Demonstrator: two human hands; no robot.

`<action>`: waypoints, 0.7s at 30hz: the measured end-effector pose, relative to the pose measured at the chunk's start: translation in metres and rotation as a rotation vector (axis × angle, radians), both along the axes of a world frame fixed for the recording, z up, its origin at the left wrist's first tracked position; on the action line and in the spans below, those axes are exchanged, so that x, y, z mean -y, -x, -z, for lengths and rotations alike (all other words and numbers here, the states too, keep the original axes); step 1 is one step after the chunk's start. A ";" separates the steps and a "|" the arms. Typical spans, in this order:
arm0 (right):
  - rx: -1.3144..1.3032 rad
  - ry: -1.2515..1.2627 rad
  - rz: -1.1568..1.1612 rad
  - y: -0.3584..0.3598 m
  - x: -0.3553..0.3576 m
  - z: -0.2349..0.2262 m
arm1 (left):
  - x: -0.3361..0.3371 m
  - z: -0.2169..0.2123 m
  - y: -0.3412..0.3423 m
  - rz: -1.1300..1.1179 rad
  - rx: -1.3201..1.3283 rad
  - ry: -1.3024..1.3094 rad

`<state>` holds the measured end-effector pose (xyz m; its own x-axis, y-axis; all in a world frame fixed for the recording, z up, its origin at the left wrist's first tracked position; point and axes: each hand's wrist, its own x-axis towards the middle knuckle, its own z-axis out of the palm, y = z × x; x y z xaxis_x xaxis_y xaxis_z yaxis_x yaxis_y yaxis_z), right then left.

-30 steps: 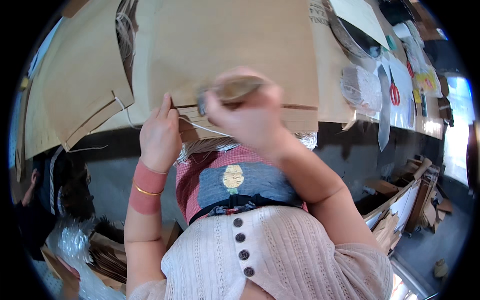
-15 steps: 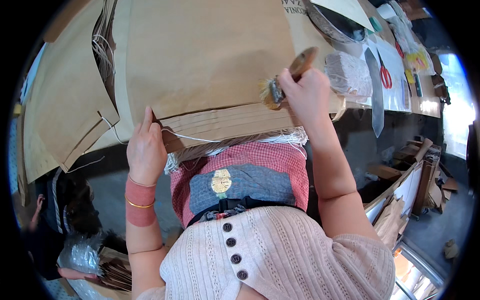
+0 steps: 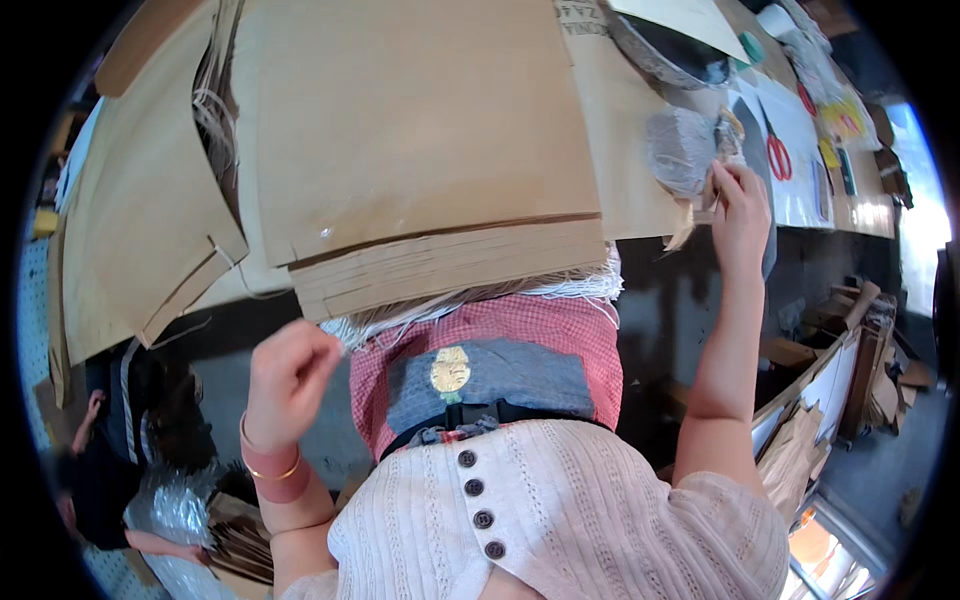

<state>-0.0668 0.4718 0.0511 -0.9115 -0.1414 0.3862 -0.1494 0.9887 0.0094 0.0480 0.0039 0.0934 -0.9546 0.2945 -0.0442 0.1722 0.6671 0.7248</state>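
Brush (image 3: 712, 185) sits pinched in right hand (image 3: 740, 212) at upper right of frame, left hand (image 3: 290, 378) loosely curled and empty lower left, so glue could drip on paper stack (image 3: 420, 150).

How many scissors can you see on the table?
1: red-handled scissors lie on white paper at the table's far right, just beyond the right hand, which holds a brush. Clutter there may hide others.
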 end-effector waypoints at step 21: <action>0.647 1.014 -0.090 0.019 0.099 0.026 | 0.062 0.066 0.091 -0.277 0.041 -0.228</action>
